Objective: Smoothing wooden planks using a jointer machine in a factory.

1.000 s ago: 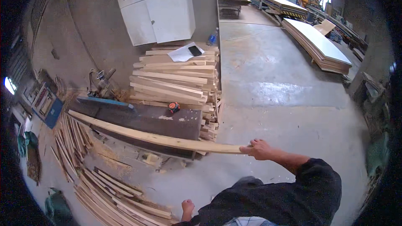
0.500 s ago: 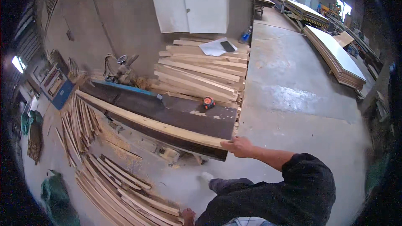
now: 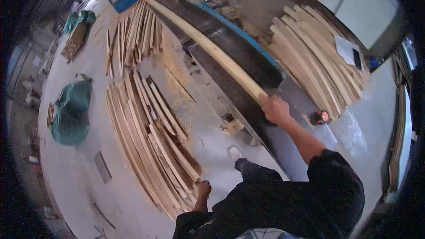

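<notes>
My right hand [image 3: 275, 109] is closed around the near end of a long pale wooden strip [image 3: 208, 44]. That strip stretches away to the far left along the dark bed of a long woodworking machine [image 3: 223, 76]. A dark fence [image 3: 239, 40] with a blue edge runs beside it. My left hand [image 3: 204, 189] hangs low with curled fingers, close to the ends of a pile of wooden strips [image 3: 146, 137] on the floor. Nothing shows in that hand. On the machine's near end sits an orange and black tape measure [image 3: 320, 117].
Stacked wooden boards [image 3: 310, 53] stand beyond the machine, with paper and a dark phone [image 3: 357, 59] on top. Thinner strips [image 3: 137, 35] lie at the far left near a blue crate [image 3: 124, 0]. A green sack [image 3: 71, 115] stands left, and sawdust [image 3: 175, 79] covers floor beside the machine.
The view has swung left, so the machine and boards appear farther right and turned. My right hand still grips the strip's end. More of my left forearm shows beside the floor pile.
</notes>
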`<state>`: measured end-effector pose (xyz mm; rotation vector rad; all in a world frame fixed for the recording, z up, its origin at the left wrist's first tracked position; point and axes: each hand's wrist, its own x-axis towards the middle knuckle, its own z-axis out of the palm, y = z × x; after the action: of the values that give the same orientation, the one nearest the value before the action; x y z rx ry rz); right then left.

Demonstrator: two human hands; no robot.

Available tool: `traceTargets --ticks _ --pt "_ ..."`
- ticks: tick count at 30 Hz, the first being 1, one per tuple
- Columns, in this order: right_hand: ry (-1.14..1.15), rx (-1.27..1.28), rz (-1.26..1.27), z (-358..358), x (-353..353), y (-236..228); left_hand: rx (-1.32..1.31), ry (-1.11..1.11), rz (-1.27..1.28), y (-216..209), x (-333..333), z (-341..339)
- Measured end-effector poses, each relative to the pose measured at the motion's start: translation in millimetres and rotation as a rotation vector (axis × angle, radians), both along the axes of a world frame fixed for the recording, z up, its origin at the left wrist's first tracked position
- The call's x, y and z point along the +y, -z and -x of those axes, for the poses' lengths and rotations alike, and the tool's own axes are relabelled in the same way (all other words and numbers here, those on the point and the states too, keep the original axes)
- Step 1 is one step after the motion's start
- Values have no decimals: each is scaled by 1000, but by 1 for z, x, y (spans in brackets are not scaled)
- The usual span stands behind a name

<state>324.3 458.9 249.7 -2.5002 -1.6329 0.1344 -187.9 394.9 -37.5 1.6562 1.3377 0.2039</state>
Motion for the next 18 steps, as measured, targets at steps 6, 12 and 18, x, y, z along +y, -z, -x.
traceTargets --ticks 6,12,18 --pt "-76 -60 -102 -31 193 17 -179 -577 349 -58 57 -72" --pt "-126 30 -126 -28 370 19 -215 -571 278 -64 42 -59" --pt "-99 -58 -207 -2 384 32 -154 -884 479 -53 -37 -2"
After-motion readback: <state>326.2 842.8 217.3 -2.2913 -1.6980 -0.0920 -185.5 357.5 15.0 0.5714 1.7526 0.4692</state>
